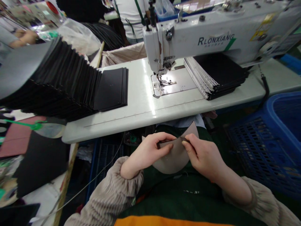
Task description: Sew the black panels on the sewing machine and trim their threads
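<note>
Over my lap, in front of the table edge, I hold a curved grey sheet piece (172,161) with a dark upper edge. My left hand (155,149) grips that edge between thumb and fingers. Close beside it, my right hand (201,153) pinches the same edge, thumb against bent fingers. One pointed corner of the sheet sticks up behind my right fingers. The sewing machine (162,50) stands beyond my hands, its needle over the metal plate (181,83).
A tall row of black pieces (63,78) leans at the left, with flat black panels (111,88) beside it. More black panels (223,72) lie under the machine arm. A blue basket (270,141) stands at the right. Another person (131,18) is behind the table.
</note>
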Tool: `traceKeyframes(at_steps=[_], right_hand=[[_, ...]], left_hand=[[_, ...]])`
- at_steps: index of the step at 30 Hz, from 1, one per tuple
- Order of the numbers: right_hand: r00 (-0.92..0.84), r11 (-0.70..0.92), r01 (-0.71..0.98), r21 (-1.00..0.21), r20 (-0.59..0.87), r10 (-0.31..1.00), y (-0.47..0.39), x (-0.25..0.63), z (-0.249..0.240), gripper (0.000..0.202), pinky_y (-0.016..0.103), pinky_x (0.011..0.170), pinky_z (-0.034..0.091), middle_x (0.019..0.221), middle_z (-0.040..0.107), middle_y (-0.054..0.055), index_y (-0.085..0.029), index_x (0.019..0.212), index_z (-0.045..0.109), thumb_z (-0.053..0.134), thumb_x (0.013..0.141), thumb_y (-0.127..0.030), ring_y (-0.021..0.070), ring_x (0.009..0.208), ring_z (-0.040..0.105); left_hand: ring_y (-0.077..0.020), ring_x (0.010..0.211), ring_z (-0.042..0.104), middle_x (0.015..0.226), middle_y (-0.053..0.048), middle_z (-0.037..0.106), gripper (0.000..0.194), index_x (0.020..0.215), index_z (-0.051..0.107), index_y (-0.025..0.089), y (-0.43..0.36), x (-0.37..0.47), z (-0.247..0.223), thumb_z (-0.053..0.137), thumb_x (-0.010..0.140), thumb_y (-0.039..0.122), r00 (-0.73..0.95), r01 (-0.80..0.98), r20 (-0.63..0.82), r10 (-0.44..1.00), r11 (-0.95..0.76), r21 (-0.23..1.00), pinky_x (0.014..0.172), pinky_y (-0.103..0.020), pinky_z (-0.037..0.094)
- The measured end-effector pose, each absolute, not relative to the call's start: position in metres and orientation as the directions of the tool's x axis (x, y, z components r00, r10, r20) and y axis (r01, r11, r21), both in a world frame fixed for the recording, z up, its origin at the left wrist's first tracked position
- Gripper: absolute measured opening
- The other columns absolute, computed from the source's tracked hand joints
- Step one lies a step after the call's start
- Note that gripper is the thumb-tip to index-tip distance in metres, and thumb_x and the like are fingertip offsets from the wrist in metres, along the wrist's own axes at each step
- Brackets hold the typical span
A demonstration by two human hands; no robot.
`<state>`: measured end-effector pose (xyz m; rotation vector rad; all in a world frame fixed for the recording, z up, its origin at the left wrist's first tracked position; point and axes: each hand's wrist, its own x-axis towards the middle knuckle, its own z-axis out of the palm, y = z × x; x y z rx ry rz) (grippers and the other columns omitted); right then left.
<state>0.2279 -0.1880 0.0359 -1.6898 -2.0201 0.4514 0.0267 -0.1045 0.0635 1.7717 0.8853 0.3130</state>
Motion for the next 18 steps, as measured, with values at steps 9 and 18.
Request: traceKeyframes(at_steps=[9, 18], right_hand=[[-0.144, 0.166, 0.851, -0.498, 0.082, 0.986, -0.191, 0.226, 0.036, 0.02, 0.027, 0.055, 0.027, 0.071, 0.058, -0.001, -0.019, 0.094, 0.055, 0.041, 0.098, -0.033, 0.0141, 0.059, 0.054], [-0.117, 0.166, 0.865, -0.474, 0.132, 0.984, -0.191, 0.22, 0.036, 0.02, 0.026, 0.054, 0.027, 0.07, 0.058, 0.0, -0.019, 0.092, 0.055, 0.041, 0.098, -0.032, 0.0135, 0.058, 0.054]], left_hand=[[-0.0144, 0.081, 0.062, 0.092, 0.0, 0.072, 0.024, 0.105, 0.072, 0.021, -0.105, 0.027, 0.052, 0.063, 0.089, 0.036, 0.605, 0.416, -0.266, 0.751, -0.013, 0.909, 0.069, -0.022, 0.045], [-0.0158, 0.081, 0.062, 0.092, -0.002, 0.072, 0.025, 0.104, 0.073, 0.019, -0.105, 0.03, 0.054, 0.063, 0.089, 0.036, 0.618, 0.394, -0.283, 0.733, 0.023, 0.919, 0.068, -0.023, 0.045]])
